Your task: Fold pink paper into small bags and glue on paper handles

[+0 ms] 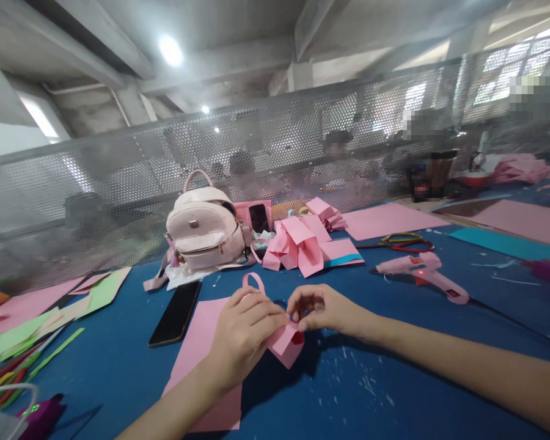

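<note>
A small pink folded-paper basket [288, 349] with a looped paper handle is held just above the table. My left hand [246, 333] wraps over its far side and top, hiding much of it. My right hand [323, 310] pinches at the near upper edge with thumb and fingers curled; whether a small piece sits between the fingertips cannot be made out. Below my left hand lies a flat pink paper sheet [199, 373]. To the right of my right hand rests a pink hot glue gun [419, 267], its small red light lit.
Beyond the hands are several folded pink paper pieces [300, 244], a pink backpack [199, 223] and scissors [415, 242]. A black phone [175, 315] lies at left, near coloured paper sheets [101, 300]. A perforated metal screen [132, 189] runs behind; people are blurred beyond.
</note>
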The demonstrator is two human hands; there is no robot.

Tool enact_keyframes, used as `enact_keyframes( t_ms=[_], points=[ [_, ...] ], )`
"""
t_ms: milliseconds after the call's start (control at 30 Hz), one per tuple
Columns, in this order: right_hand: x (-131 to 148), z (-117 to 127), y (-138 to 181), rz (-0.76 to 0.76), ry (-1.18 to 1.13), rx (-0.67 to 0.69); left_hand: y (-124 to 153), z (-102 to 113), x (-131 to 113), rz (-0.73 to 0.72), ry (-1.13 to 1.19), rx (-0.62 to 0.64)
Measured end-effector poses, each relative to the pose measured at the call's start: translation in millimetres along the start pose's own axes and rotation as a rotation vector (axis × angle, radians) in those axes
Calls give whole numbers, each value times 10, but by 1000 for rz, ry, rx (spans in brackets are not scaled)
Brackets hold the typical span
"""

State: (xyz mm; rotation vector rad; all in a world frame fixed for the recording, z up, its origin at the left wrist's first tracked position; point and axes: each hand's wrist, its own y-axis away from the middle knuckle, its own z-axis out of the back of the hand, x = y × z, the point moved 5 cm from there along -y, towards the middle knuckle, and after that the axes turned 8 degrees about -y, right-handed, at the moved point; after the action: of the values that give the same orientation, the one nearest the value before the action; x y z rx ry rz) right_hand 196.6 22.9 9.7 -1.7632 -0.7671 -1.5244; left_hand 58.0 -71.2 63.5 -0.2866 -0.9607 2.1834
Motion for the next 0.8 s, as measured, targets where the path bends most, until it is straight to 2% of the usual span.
enact_keyframes(
  t_ms=[333,433,533,667,800],
  points=[
    [-23,-12,17,19,33,-34,41,-37,32,61,60,-39],
    [-20,-4,26,51,91,-53,49,-38,73,166,184,-49],
    [4,-5,50,81,148,-62,71,-70,133,351,297,-26],
    [135,-20,127,267,432,-101,89,-133,169,521,385,10],
    [255,-119,230,539,779,-77,69,-148,147,553,407,9]
  ],
)
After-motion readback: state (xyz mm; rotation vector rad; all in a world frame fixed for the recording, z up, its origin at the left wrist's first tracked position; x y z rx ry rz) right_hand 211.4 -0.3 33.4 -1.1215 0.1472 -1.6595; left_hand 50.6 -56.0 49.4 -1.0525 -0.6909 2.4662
